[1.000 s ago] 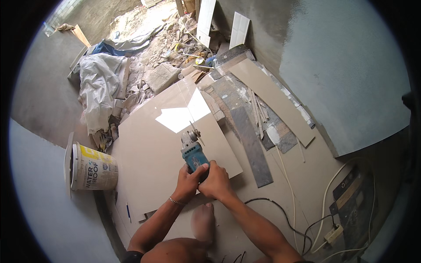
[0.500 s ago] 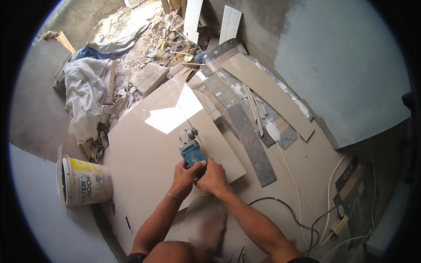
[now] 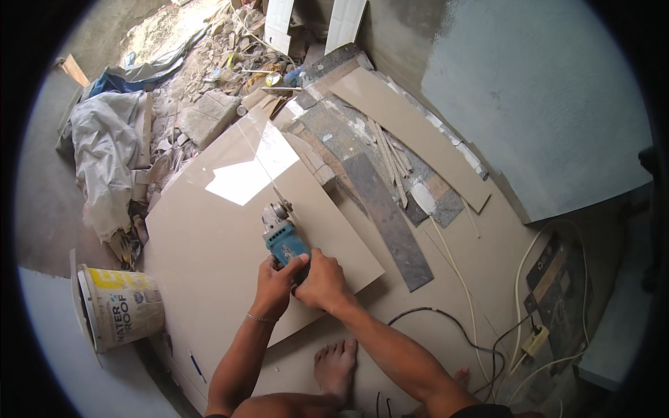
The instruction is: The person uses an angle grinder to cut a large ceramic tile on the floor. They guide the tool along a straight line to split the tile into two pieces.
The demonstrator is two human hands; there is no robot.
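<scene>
Both of my hands are wrapped round a teal angle grinder (image 3: 288, 244) with a silver head. My left hand (image 3: 276, 284) grips the body from the left, its thumb laid across the top. My right hand (image 3: 322, 280) closes round the rear of the body. At the grinder's front, the thin disc meets a large glossy beige tile (image 3: 209, 244) lying below. A straight cut line (image 3: 252, 148) runs from the disc toward the tile's far corner, past a bright white reflection. Whether the disc is spinning cannot be made out.
A bucket (image 3: 125, 306) lies tilted at left, near a blue pencil (image 3: 197, 366). Rubble (image 3: 209, 115) and a plastic sheet (image 3: 104, 143) fill the far left. Tile strips (image 3: 418, 143) lie at right. Cables and an extension socket (image 3: 535, 341) are at lower right. My bare foot (image 3: 336, 366) rests by the tile's near edge.
The view has shifted, so the whole scene sits further left and slightly higher. The grinder has moved a little nearer along the line, with both hands still holding it.
</scene>
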